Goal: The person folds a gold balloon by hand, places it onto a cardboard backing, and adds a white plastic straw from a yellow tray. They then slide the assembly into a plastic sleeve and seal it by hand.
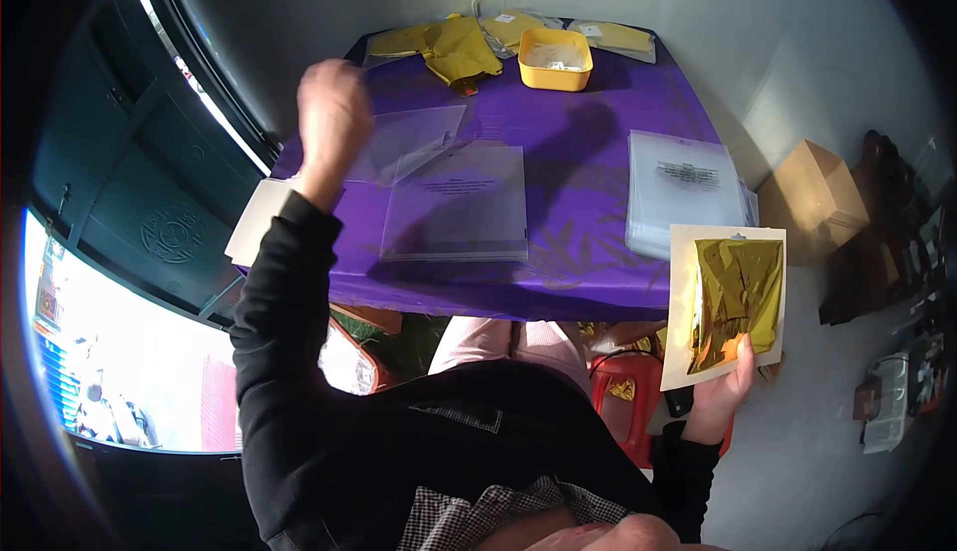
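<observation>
My right hand point(725, 387) grips a cream card with a folded gold foil sheet point(736, 297) on its front, thumb over the lower edge. The card is upright just off the table's right front corner. My left hand point(334, 117) is raised over the table's left side, slightly blurred. It looks curled closed, and anything inside it is hidden. Near it lie a loose clear plastic bag point(414, 137) and a second clear bag point(456, 207) with printed text. A stack of clear printed bags point(688, 192) lies at the right, behind the card.
The table has a purple cloth point(578, 187). At its back are a yellow tub point(555, 79) with white contents, crumpled gold foil point(461, 52) and bagged yellow packs point(613, 40). A cardboard box point(812, 202) stands right; a red stool point(628, 401) is below. Pale card point(261, 222) lies at the left edge.
</observation>
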A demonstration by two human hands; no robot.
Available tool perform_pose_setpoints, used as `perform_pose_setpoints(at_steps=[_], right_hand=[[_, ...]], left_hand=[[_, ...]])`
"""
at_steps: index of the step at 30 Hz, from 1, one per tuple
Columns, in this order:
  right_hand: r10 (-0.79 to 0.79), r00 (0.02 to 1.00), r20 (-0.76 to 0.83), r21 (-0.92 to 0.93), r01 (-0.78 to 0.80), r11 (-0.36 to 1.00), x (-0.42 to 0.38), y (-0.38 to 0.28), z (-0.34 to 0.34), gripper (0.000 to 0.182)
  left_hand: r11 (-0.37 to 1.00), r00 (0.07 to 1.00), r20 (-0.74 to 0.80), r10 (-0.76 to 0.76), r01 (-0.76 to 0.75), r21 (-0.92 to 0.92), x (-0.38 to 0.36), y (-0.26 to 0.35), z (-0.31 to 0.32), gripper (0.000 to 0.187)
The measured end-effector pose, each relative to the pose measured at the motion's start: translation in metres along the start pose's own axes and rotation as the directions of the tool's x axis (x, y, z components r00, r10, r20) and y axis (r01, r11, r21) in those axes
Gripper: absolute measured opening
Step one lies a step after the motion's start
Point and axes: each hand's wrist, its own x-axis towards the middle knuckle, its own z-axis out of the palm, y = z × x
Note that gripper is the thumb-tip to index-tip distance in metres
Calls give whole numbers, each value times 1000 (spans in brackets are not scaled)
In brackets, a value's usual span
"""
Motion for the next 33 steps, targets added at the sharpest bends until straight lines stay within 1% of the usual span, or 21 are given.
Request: perform_pose_setpoints(at_steps=[1,2,3,4,5,7,8,10,14,16,17,18,19,21,23,25,27,29,31,32,33], right_hand=[[-17,999,-28,-14,16,1000,1,2,2,43],[-35,998,-56,-28,34,999,1,3,3,43],[-34,998,-58,-27,33,999,1,3,2,43],[-24,1000,-19,-28,24,999,1,3,0,43],[-14,1000,22,-28,14,1000,2,3,-3,43],[9,999,49,-6,-9,1000,2,4,-11,43],[26,997,72,14,-27,1000,1,4,-13,43],[4,999,40,5,-4,1000,0,2,-6,43],[-15,1000,3,2,15,1000,0,0,-15,42],[-22,1000,9,5,22,1000,-1,0,-12,42],[-27,1000,13,2,27,1000,-2,0,-12,42],[-26,1000,10,0,26,1000,-3,0,-14,42],[-24,1000,-3,-6,24,1000,-3,0,-18,42],[-23,1000,-15,-4,23,1000,-3,0,-20,42],[-10,1000,-29,-17,10,1000,-3,-3,-19,42],[-47,996,-75,-37,44,998,-2,-3,-14,42],[-75,989,-125,-60,68,996,-2,-3,-15,43],[-16,999,-30,-15,16,1000,-1,-5,-22,44],[-29,997,-69,-18,28,999,0,-3,-19,44],[-47,993,-106,-18,45,999,1,-3,-18,43],[-60,992,-114,-23,58,998,2,-5,-18,43]], left_hand=[[961,971,70,230,-215,-174,-3,27,-9,16],[839,855,222,469,-352,-414,-12,50,-27,20],[777,776,265,573,-412,-476,-34,71,-22,16],[763,731,371,573,-312,-566,-50,90,-24,11],[829,626,580,521,-211,-518,-54,110,-36,19],[785,778,400,484,-184,-591,-69,111,-31,40],[785,778,399,485,-187,-590,-73,110,-28,40],[846,702,585,407,-49,-530,-74,111,-30,49],[818,678,613,405,32,-575,-71,100,-24,45],[719,688,596,414,154,-678,-63,94,-15,44],[668,546,725,420,355,-654,-43,81,-12,41],[366,500,810,307,724,-585,-28,66,-7,45],[-35,393,889,233,917,-397,-18,55,-5,49],[-615,423,880,218,760,-213,3,52,-17,59],[-592,453,866,211,765,-255,9,55,-18,64],[-470,419,826,379,855,-218,14,68,-15,63],[-681,571,791,219,670,-295,35,82,-14,64],[-565,683,711,167,657,-499,54,93,-10,61],[-442,681,694,233,710,-548,70,124,-19,61],[-330,672,708,215,733,-595,71,140,-3,60],[-113,662,729,176,749,-653,77,161,-5,56]])
